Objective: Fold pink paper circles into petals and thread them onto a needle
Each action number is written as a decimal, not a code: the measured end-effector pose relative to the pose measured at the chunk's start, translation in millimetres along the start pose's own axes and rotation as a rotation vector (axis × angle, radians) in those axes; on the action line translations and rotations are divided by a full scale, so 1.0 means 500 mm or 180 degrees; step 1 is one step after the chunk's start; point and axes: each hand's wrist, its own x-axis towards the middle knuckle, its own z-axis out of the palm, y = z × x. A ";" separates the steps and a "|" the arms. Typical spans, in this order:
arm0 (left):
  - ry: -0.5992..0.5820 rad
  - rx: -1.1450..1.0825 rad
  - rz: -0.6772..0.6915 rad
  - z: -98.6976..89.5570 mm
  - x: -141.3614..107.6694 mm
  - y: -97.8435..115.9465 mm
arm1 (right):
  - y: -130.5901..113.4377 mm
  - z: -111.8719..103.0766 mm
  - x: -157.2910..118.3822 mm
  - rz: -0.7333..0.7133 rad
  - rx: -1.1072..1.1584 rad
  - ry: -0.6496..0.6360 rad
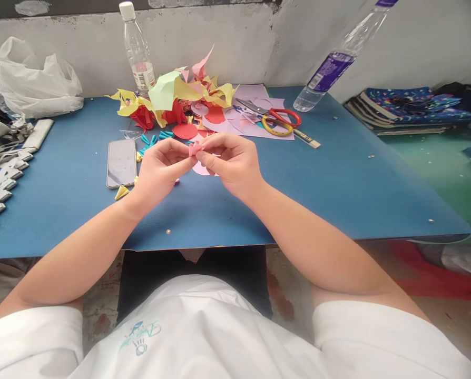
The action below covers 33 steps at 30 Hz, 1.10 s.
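Note:
A small folded piece of pink paper [196, 149] is pinched between the fingertips of both hands, above the blue table [318, 184]. My left hand [160, 163] is closed on its left side, and my right hand [237, 163] grips it from the right with thumb and forefinger. Just beneath lies a pale pink paper circle [202, 169], partly hidden by the fingers. Blue rolled paper pieces [149, 141] and a yellow folded paper cone [122, 192] lie near my left hand. Behind the hands is a red paper circle [184, 131].
Crumpled yellow, red and green paper [168, 89] piles up behind the hands. Scissors [277, 118] and a utility knife [306, 139] rest by lilac paper [255, 126]. A phone [121, 163] lies left. Two bottles, one clear [138, 55] and one purple-labelled [330, 71], stand near the wall.

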 end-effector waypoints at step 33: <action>0.0242 0.1065 0.0903 -0.014 -0.004 -0.023 | 0.024 -0.014 0.013 -0.0574 0.0127 0.0017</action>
